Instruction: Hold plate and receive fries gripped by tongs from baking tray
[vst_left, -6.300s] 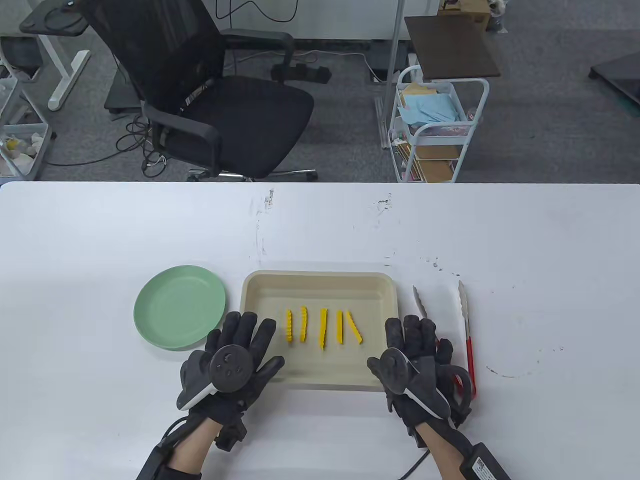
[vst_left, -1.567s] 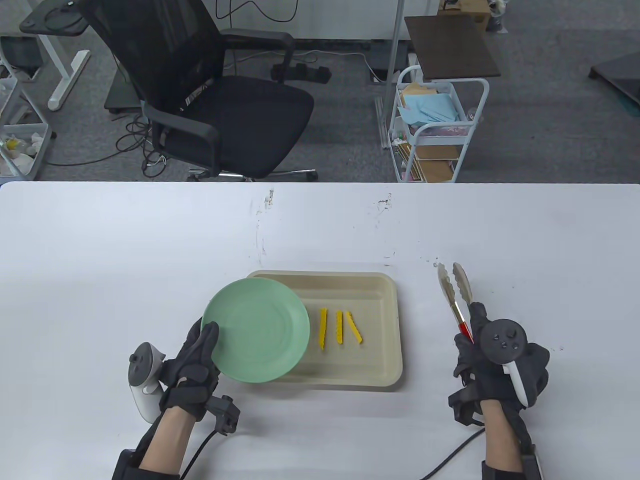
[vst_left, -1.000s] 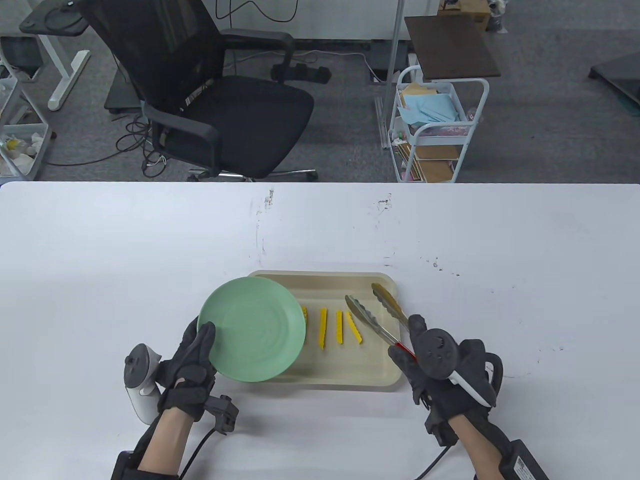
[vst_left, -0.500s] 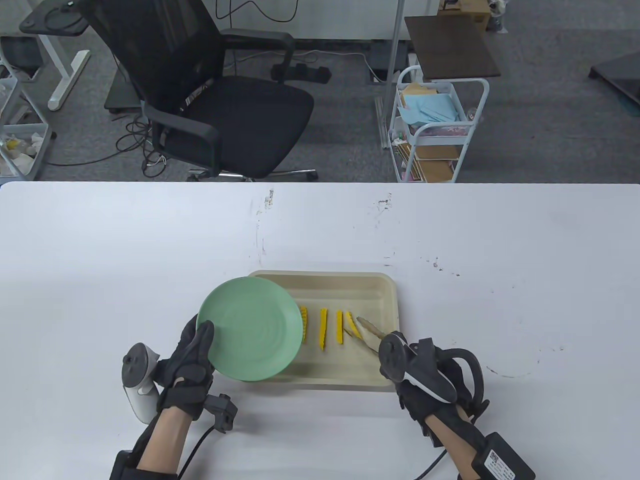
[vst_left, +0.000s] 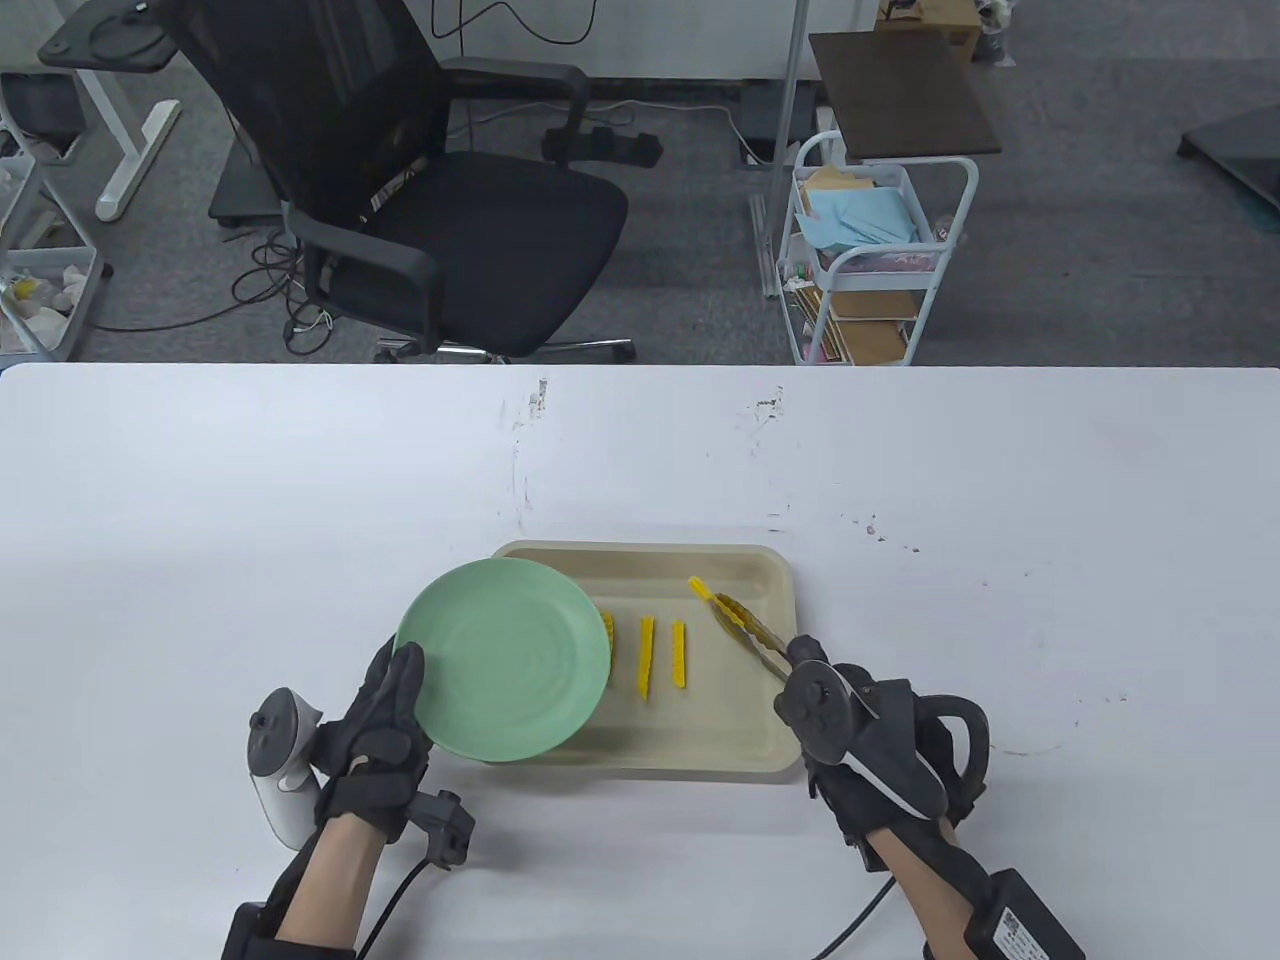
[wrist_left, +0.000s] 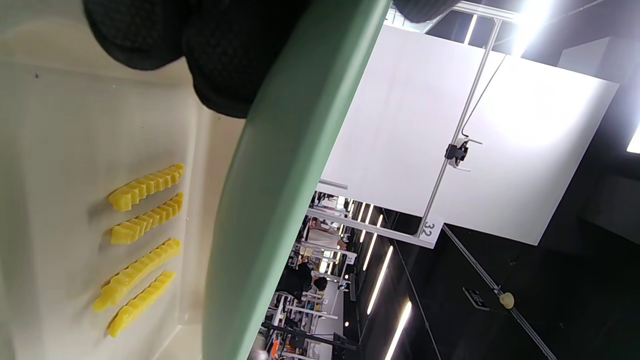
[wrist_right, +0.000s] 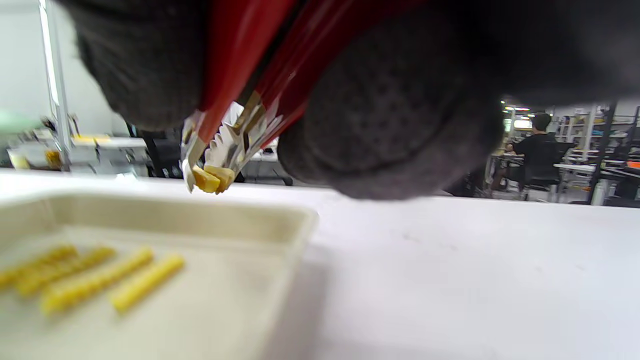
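Observation:
My left hand (vst_left: 385, 715) grips the near-left rim of the green plate (vst_left: 503, 658) and holds it above the left part of the beige baking tray (vst_left: 760, 570). The plate's edge (wrist_left: 280, 165) crosses the left wrist view. My right hand (vst_left: 870, 730) grips the red-handled tongs (vst_left: 745, 630), squeezed shut on one yellow crinkle fry (vst_left: 700, 588) lifted above the tray's right side; the right wrist view shows the fry (wrist_right: 212, 179) in the tips. Several fries (vst_left: 648, 655) lie on the tray floor, and they also show under the plate (wrist_left: 142, 235).
The white table (vst_left: 300, 470) stretches wide on all sides of the tray. A black office chair (vst_left: 420, 190) and a white cart (vst_left: 870, 260) stand beyond the table's far edge.
The tongs have closed on the rightmost fry and lifted it up and toward the far side of the tray. My left hand and the plate have stayed nearly still.

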